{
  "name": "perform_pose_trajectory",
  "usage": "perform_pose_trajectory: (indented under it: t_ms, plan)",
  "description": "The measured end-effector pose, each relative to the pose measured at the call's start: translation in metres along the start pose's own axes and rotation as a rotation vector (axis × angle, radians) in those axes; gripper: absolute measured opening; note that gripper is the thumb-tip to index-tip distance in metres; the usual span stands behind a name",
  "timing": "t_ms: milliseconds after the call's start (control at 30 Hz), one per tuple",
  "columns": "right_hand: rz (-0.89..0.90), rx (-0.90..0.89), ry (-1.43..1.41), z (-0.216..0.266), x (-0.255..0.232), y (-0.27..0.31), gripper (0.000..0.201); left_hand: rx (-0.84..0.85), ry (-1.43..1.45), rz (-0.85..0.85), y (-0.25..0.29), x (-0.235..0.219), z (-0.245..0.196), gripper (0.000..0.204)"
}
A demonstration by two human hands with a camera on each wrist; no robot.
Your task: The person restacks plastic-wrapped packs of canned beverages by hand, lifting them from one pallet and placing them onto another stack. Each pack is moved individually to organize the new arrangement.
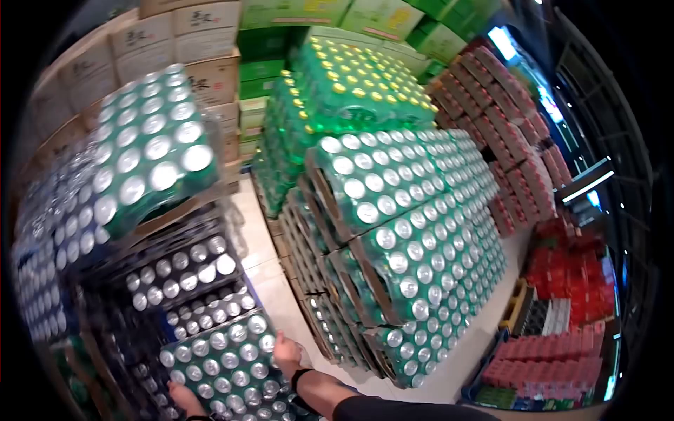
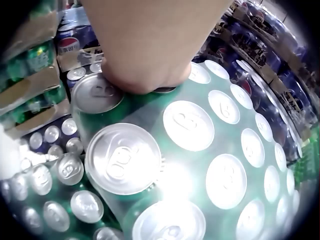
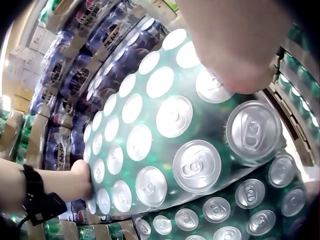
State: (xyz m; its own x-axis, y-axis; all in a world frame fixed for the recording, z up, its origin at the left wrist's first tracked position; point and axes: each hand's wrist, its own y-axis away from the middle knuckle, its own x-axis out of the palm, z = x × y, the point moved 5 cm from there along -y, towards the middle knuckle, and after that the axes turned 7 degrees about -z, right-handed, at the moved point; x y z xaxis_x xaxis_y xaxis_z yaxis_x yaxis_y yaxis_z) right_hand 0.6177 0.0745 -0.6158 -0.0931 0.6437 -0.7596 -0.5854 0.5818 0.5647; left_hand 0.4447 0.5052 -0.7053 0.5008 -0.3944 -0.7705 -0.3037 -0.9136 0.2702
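My fingers curl over opposite ends of the green case point(image 1: 225, 365): the left hand point(image 1: 184, 398) grips the end at seven o'clock, the right hand point(image 1: 286, 353) the end at three o'clock, both touching it. The case sits low in the head view, at about seven o'clock, can tops facing me, its long axis running hand to hand. Neither hand is nearer; both are on it. Fingertips are hidden behind the cans, and the wrist views show mostly knuckles. Dark cases point(image 1: 179, 270) stack just behind, a green stack point(image 1: 400, 231) at two o'clock.
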Motion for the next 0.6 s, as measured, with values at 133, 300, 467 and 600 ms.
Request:
perform_pose_trajectory:
  t_ms: [133,300,467,600]
  plan:
    - [-0.036,-0.097,-0.007,0.005,-0.006,0.006,0.065,0.020,-0.137,0.008,0.007,-0.016,-0.031,0.054]
    - [0.116,-0.052,0.013,0.016,-0.031,0.009,0.062,-0.138,0.176,0.025,0.016,-0.012,-0.036,0.054]
    - [0.239,-0.193,0.030,0.001,-0.035,-0.004,0.058,0.021,0.430,0.209,0.077,-0.060,-0.071,0.048]
    - [0.316,-0.336,-0.014,-0.020,-0.073,0.017,0.058,0.121,0.305,0.259,0.145,-0.114,-0.113,0.045]
